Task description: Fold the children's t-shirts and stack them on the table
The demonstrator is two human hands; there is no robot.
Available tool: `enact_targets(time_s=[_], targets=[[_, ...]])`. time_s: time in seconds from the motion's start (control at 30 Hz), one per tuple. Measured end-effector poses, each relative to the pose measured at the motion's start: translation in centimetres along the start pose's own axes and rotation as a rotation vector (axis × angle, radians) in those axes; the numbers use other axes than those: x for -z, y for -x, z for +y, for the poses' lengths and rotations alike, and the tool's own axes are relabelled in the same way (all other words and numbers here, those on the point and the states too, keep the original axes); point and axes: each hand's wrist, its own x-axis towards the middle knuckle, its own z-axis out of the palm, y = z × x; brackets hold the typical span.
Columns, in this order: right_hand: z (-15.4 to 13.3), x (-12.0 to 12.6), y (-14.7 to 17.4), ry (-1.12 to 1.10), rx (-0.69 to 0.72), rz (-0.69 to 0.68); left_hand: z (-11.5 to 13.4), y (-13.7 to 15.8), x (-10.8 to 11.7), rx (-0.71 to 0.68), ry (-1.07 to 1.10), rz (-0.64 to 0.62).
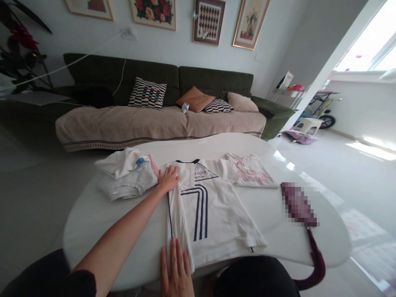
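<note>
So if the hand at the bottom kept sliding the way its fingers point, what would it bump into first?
The right hand points up along the folded edge of the white number 7 jersey. Going straight on, it would probably meet the left hand pressed flat near the jersey's shoulder.

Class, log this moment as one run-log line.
left hand: flat on jersey shoulder | right hand: flat on jersey hem | folded clothes: beside left hand

Green sofa (161,78) under framed pictures (208,20) — bright window (371,49), glossy floor (355,173).
</note>
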Motion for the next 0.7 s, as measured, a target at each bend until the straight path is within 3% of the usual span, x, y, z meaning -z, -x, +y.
enact_targets(time_s=[0.2,0.43,0.57,0.7], targets=[[1.0,-1.6,0.2,0.053,0.054,0.037,1.7,-0.1,-0.7,-0.013,0.023,0.051],[0.3,-2.0,-0.1,0.003,0.025,0.02,1.3,-0.8,-0.8,-0.012,0.056,0.022],[-1.2,-1.2,-0.6,-0.031,-0.082,0.029,1.6,-1.2,0.2,-0.012,0.071,-0.002],[-2.3,0.1,-1.0,-0.05,-0.12,0.011,4.0,0.5,2.2,0.008,0.082,0.029]])
